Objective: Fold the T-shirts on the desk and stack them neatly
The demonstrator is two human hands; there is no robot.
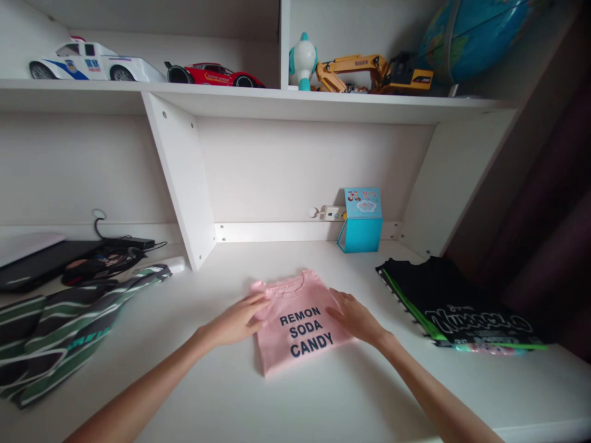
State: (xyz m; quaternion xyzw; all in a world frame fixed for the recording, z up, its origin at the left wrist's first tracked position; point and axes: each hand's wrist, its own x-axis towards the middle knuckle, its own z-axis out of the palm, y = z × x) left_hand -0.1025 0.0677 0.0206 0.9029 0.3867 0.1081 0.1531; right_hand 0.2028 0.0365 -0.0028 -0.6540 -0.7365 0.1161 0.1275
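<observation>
A folded pink T-shirt (300, 314) lies on the white desk, its neckline toward the back and dark letters reading "REMON SODA CANDY" on its front. At its left edge, my left hand (240, 318) has fingers and thumb closed on the cloth near a bunched bit of pink fabric. On the opposite edge, my right hand (357, 315) holds the shirt, thumb lying on top. The undersides of both side edges are hidden by my hands.
Folded dark T-shirts (462, 301) are stacked at the right. A striped green garment (60, 332) lies at the left, before a black laptop (46, 258) and cables. A blue desk calendar (363, 224) stands at the back. Toys and a globe (471, 40) occupy the shelf (323, 104) above.
</observation>
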